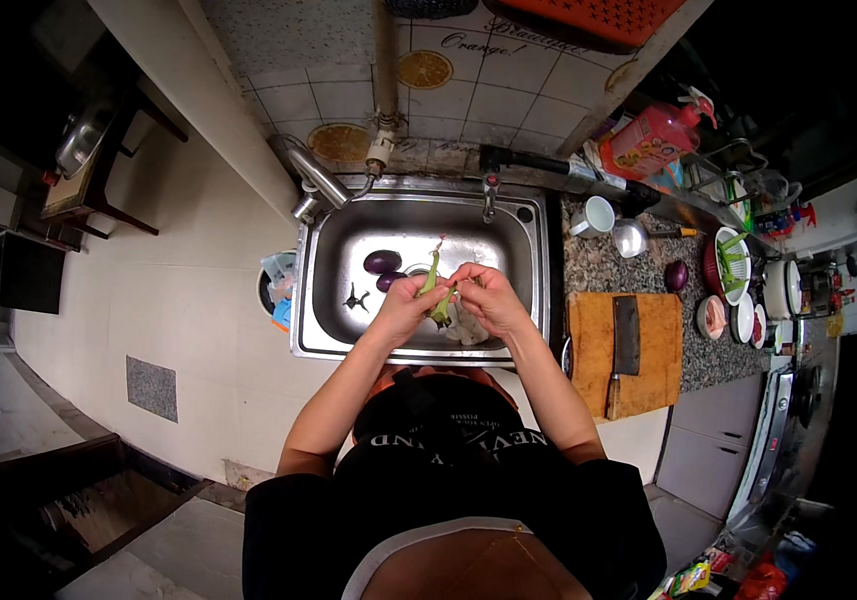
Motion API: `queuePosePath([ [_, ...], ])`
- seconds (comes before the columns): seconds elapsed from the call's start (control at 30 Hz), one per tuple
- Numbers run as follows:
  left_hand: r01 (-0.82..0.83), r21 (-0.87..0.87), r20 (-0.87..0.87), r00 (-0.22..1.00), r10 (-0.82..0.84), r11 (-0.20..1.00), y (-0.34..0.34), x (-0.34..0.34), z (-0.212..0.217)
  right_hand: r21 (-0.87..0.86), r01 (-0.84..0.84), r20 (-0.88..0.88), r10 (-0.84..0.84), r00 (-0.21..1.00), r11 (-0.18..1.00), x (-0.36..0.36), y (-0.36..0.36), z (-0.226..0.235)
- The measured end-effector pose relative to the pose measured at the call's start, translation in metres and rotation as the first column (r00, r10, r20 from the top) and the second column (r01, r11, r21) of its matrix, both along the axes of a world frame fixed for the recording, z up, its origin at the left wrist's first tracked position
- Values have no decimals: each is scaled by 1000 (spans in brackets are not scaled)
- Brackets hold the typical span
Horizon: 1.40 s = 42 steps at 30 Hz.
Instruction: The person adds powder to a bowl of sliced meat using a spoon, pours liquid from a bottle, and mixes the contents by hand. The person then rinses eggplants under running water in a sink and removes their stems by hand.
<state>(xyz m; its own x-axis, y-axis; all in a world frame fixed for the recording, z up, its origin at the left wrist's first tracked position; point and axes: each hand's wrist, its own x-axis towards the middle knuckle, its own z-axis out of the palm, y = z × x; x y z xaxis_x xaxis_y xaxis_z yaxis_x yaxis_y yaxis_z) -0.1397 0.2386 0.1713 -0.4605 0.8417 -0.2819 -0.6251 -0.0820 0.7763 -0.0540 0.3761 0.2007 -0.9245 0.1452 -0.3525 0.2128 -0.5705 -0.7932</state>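
A: What takes up most of the view?

B: A pale, smooth floor on the left, and a speckled granite counter (599, 265) on the right. Set into it is a rectangular stainless-steel sink (349, 330), shiny, with rounded corners and a faucet (490, 195) at the back rim. Behind it the wall is glazed white tile with orange-slice prints.

A: And on the counter?

B: A thick wooden cutting board (649, 385), worn and orange-brown, with a broad rectangular cleaver (626, 345) lying on it, blade dark, handle toward the person. Further back there is a white mug (595, 216), a small steel bowl (630, 238), a pink pump bottle (654, 140), and a dark purple vegetable (677, 275) on the stone.

A: Inside the sink?

B: Two glossy purple eggplants (383, 262), oval and smooth, lie near the drain, just beside each other. A pale crumpled heap lies on the basin floor under the hands; I cannot tell what it is.

A: What about the hands?

B: Both are over the sink's near half. The left hand (411, 305) and the right hand (487, 296) are each curled, fingertips pinched on a long green vegetable (435, 283).

A: How does it look?

B: Slender, tapering, yellow-green and limp, rising upright between the hands with a thin reddish tip at the top. Its lower end hangs just below the fingers. It is too small to name more exactly.
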Motion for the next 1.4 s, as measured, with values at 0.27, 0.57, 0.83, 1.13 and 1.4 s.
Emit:
queuePosePath([
  [0.27,238,158,289,917,-275,958,-10,-6,10,185,-153,-90,172,981,971,7,1,18],
  [0.57,308,327,424,797,-430,893,-11,-3,-9,479,-172,-84,240,967,861,14,0,33],
  [0.83,334,340,414,786,-459,879,-6,-1,-14,197,-143,-121,169,978,970,17,-5,18],
  [1.13,261,101,211,937,-277,960,-12,-9,7,752,1,-122,138,983,659,15,-5,42],
  [1.4,81,-48,-261,961,-91,996,-7,-3,14,461,48,-74,-16,997,886,12,-7,18],
])
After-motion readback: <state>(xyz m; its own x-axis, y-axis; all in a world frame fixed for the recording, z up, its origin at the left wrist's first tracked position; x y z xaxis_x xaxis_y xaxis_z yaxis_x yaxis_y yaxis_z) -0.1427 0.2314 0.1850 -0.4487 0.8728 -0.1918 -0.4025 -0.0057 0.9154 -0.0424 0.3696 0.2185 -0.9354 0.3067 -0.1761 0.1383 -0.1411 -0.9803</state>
